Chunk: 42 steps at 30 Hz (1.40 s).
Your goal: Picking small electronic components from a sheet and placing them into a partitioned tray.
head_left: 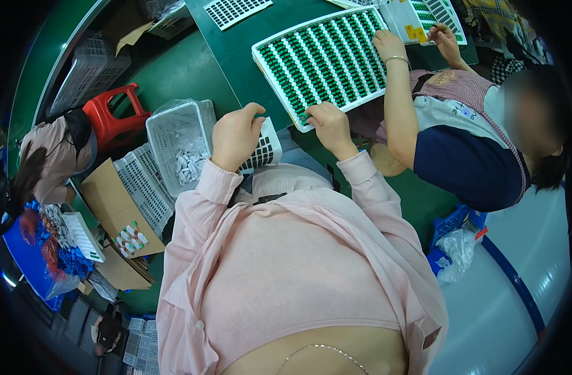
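Note:
A large white tray (303, 127) holds several rows of small green-and-white cylindrical pieces (326, 59) on the green table. Over its near corner is my right hand (331, 128), its fingertips pinched together at the green pieces; what lies between them is too small to make out. My left hand (238, 134) is raised left of that corner with its fingers curled and the thumb close to them. Whether it holds anything small cannot be seen. Just beside it, a white perforated basket (270, 145) sits by my lap, partly hidden by the hand.
At right, a co-worker's hands (389, 47) reach over the tray's far end and another tray (451, 28). A white crate (180, 119) with small white pieces stands left, near a red stool (117, 109) and a cardboard box (114, 203). The green table (226, 53) lies ahead.

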Tool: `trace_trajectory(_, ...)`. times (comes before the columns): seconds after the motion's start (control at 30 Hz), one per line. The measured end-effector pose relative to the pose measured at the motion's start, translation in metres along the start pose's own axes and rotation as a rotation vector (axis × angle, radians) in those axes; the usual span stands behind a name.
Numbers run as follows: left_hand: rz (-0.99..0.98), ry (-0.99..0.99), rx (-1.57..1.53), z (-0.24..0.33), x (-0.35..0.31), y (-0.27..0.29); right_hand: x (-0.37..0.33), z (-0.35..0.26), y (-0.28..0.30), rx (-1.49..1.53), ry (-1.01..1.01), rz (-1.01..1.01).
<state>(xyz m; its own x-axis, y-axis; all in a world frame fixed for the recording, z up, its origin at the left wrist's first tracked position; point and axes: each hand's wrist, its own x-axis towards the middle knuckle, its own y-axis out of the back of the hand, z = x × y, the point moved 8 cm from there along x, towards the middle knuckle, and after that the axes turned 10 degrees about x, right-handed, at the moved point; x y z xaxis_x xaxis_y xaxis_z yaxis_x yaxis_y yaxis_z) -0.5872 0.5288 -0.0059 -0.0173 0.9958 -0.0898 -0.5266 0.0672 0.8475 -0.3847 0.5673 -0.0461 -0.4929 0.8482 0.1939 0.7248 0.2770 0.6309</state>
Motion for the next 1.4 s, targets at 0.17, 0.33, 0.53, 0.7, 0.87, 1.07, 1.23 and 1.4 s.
trace_trajectory(0.17, -0.061, 0.107, -0.162, -0.012, -0.001, -0.006, 0.002, -0.007, -0.001, -0.027, 0.096, 0.009)
trace_trajectory(0.33, -0.046, 0.146, -0.259, -0.021, 0.0, -0.011, -0.001, -0.009, -0.011, -0.055, 0.146, 0.004)
trace_trajectory(0.53, -0.144, 0.283, -0.463, -0.037, -0.003, -0.023, 0.002, -0.011, -0.017, -0.207, 0.07, -0.113)
trace_trajectory(0.7, -0.157, 0.257, -0.523, -0.035, 0.0, -0.027, 0.034, -0.075, 0.01, 0.252, -0.033, 0.085)
trace_trajectory(0.87, -0.087, 0.152, -0.537, -0.013, 0.002, -0.016, 0.037, -0.1, -0.008, 0.255, 0.113, 0.088)
trace_trajectory(1.07, -0.104, 0.182, -0.427, -0.005, 0.001, -0.019, 0.027, -0.096, -0.011, 0.179, 0.053, 0.099)
trace_trajectory(1.23, -0.062, 0.078, -0.309, 0.006, -0.002, -0.023, 0.019, -0.08, -0.007, 0.263, -0.084, 0.056)
trace_trajectory(1.4, -0.142, 0.055, -0.074, 0.004, -0.002, -0.04, 0.009, -0.004, 0.007, 0.339, -0.289, 0.262)
